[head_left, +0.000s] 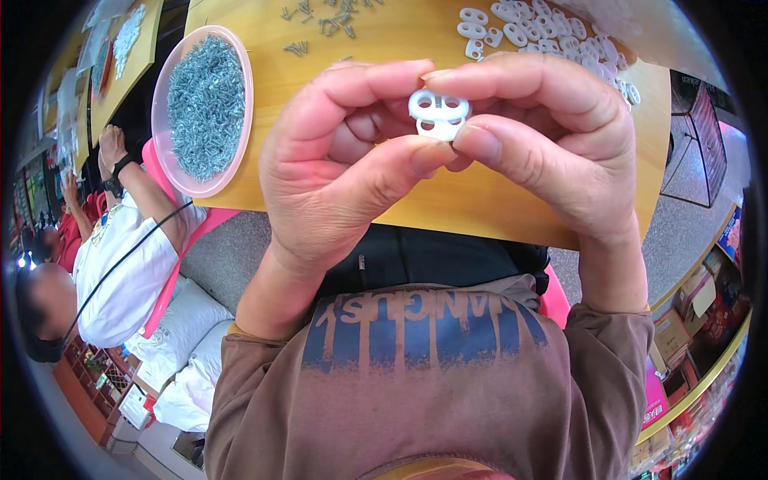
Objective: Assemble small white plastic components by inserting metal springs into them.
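Above the table's front part, my left hand (340,156) and my right hand (552,132) pinch a small white plastic fitting (438,117) from either side. The fitting has an oval top with two round holes and a lower part with openings; whether it is one piece or two pressed together I cannot tell. Each thumb is below it, and the index fingertips meet at its upper edge. More white two-holed plastic pieces (547,30) lie in a heap beyond my right hand. Loose screws (330,24) are scattered on the table beyond my left hand.
A pink oval basin (248,120) full of small metal screws (204,108) stands at the left edge of the wooden table (504,216). Clear plastic bagging (664,32) lies at the far right. Another person in a white shirt (128,272) sits at the left, near white sacks (188,320).
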`<move>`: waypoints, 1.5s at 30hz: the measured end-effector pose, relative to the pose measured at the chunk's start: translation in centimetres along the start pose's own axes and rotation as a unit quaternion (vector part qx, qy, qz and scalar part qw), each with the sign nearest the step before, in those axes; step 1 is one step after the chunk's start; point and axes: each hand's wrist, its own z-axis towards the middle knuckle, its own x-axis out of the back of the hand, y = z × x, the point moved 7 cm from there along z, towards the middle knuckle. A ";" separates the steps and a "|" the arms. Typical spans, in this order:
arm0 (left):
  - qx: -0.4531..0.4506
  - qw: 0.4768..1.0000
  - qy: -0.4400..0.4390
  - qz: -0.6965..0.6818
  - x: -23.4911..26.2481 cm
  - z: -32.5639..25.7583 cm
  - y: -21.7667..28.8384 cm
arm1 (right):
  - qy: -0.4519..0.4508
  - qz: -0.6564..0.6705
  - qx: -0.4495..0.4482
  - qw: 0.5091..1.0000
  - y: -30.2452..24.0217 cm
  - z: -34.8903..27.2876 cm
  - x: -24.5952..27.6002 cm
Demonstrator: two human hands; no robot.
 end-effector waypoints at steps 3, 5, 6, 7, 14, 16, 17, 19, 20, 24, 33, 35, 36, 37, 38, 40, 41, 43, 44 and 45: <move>0.000 1.000 0.005 -0.021 0.0 -0.1 0.0 | 0.005 0.001 -0.021 1.000 0.1 0.0 -0.2; 0.015 0.999 0.017 -0.031 0.1 -0.3 -0.1 | 0.011 0.000 -0.026 1.000 0.2 -0.1 -0.2; 0.015 0.999 0.017 -0.031 0.2 -0.3 -0.1 | 0.011 0.000 -0.025 1.000 0.3 0.0 -0.2; 0.023 0.999 0.012 -0.031 0.3 -0.4 -0.2 | 0.003 -0.032 0.003 0.999 0.1 0.0 -0.2; -0.027 0.999 -0.013 0.036 0.4 -0.6 0.2 | -0.021 -0.134 0.075 0.988 -0.7 0.0 -0.3; -0.028 0.998 -0.018 0.048 0.5 -0.7 0.3 | -0.019 -0.132 0.074 0.988 -0.6 -0.1 -0.3; -0.030 0.997 -0.022 0.061 0.4 -0.7 0.3 | -0.017 -0.131 0.075 0.988 -0.6 -0.2 -0.3; -0.034 0.997 -0.026 0.060 0.5 -0.8 0.3 | -0.019 -0.141 0.080 0.987 -0.7 -0.2 -0.3; -0.038 0.997 -0.030 0.059 0.4 -0.8 0.3 | -0.022 -0.151 0.085 0.985 -0.7 -0.2 -0.3; -0.046 0.997 -0.038 0.057 0.5 -0.8 0.5 | -0.013 -0.154 0.090 0.984 -0.6 -0.3 -0.4; -0.056 0.994 -0.060 0.071 0.2 -1.3 0.8 | -0.045 -0.218 0.197 0.955 -1.5 -0.8 -1.0; -0.066 0.991 -0.075 0.089 0.0 -1.3 1.0 | -0.045 -0.209 0.219 0.952 -1.6 -0.9 -1.2; -0.067 0.991 -0.074 0.090 0.1 -1.2 1.0 | -0.046 -0.208 0.220 0.952 -1.4 -0.9 -1.2; -0.074 0.987 -0.080 0.115 0.0 -1.2 1.1 | -0.049 -0.195 0.224 0.954 -1.3 -1.0 -1.2; -0.081 0.983 -0.087 0.140 -0.1 -1.2 1.2 | -0.052 -0.182 0.228 0.955 -1.1 -1.1 -1.2; -0.071 0.987 -0.086 0.118 -0.1 -1.4 0.9 | -0.058 -0.152 0.231 0.959 -0.6 -1.2 -1.2; -0.059 0.990 -0.085 0.095 -0.1 -1.5 0.7 | -0.062 -0.123 0.232 0.963 -0.4 -1.2 -1.2; -0.067 0.990 -0.080 0.099 -0.2 -1.4 0.8 | -0.065 -0.127 0.236 0.961 -0.5 -1.2 -1.1; -0.072 0.989 -0.075 0.103 -0.2 -1.3 0.9 | -0.066 -0.129 0.238 0.960 -0.6 -1.2 -1.0; -0.074 0.989 -0.075 0.104 -0.2 -1.2 0.9 | -0.067 -0.129 0.240 0.960 -0.5 -1.2 -1.1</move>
